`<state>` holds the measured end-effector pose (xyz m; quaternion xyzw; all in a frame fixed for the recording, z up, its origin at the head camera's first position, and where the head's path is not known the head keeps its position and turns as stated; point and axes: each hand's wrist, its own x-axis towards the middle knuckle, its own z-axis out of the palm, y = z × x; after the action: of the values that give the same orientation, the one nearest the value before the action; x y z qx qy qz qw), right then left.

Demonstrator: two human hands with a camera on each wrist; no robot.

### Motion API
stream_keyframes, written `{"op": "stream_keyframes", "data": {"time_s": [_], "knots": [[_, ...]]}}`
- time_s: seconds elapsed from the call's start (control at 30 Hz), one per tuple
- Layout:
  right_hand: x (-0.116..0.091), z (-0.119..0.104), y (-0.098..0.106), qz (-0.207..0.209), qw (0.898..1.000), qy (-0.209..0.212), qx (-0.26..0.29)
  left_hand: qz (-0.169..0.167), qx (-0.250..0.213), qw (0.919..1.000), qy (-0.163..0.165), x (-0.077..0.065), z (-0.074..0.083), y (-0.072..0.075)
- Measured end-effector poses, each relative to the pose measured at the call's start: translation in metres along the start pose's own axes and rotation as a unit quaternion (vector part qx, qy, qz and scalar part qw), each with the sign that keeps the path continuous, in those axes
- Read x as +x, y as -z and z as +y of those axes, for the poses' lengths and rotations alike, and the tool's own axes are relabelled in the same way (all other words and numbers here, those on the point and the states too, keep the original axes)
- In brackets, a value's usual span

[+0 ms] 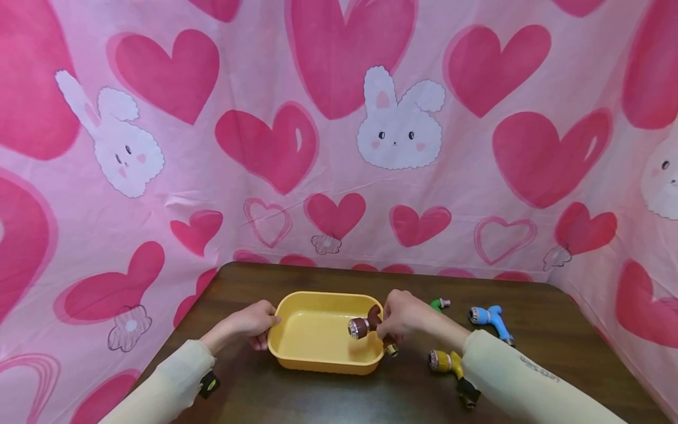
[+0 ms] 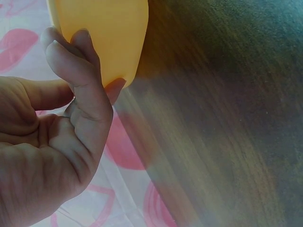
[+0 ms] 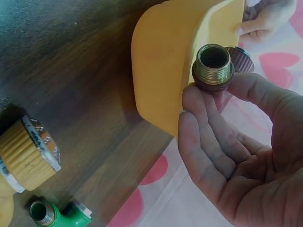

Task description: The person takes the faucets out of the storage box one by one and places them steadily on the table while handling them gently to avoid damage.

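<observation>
A yellow plastic tray (image 1: 325, 364) sits on the dark wooden table. My left hand (image 1: 253, 323) grips its left rim; the left wrist view shows those fingers (image 2: 90, 90) against the tray's outer wall. Over the tray's right end, my right hand (image 1: 401, 316) holds a brown valve (image 1: 374, 318) with a ribbed knob. The valve's threaded brass end (image 3: 213, 68) faces the right wrist camera, pinched between thumb and fingers. The inside floor of the tray shows bare in the head view.
Right of the tray lie a blue valve (image 1: 492, 321), a yellow valve (image 1: 445, 361) and a green valve (image 1: 438, 304), the green one partly hidden by my right arm. A dark piece (image 1: 468, 393) lies against the yellow valve. Pink heart-print cloth (image 1: 339, 147) hangs behind the table.
</observation>
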<state>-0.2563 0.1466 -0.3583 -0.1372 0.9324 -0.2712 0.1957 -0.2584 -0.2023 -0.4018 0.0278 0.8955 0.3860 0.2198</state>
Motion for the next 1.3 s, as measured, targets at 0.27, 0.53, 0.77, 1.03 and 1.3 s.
{"op": "stream_keyframes", "data": {"time_s": [0.27,0.53,0.77,1.03,1.3], "knots": [[-0.007,0.006,0.003,0.0,1.0,0.012,0.019,0.005,0.003,0.9999,0.009,0.001,0.001,0.0],[-0.013,0.012,0.009,0.004,1.0,0.002,0.025,0.004,0.001,0.9999,0.01,0.001,0.0,0.0],[-0.016,0.021,0.014,0.011,1.0,0.01,0.028,0.003,-0.001,1.0,0.009,0.002,-0.001,0.0],[-0.022,0.03,0.018,0.014,1.0,0.004,0.025,0.002,0.001,0.9999,0.012,0.002,-0.001,0.0],[-0.023,0.038,0.021,0.025,0.998,-0.037,0.033,0.0,0.0,1.0,0.007,0.003,-0.001,0.0]]}}
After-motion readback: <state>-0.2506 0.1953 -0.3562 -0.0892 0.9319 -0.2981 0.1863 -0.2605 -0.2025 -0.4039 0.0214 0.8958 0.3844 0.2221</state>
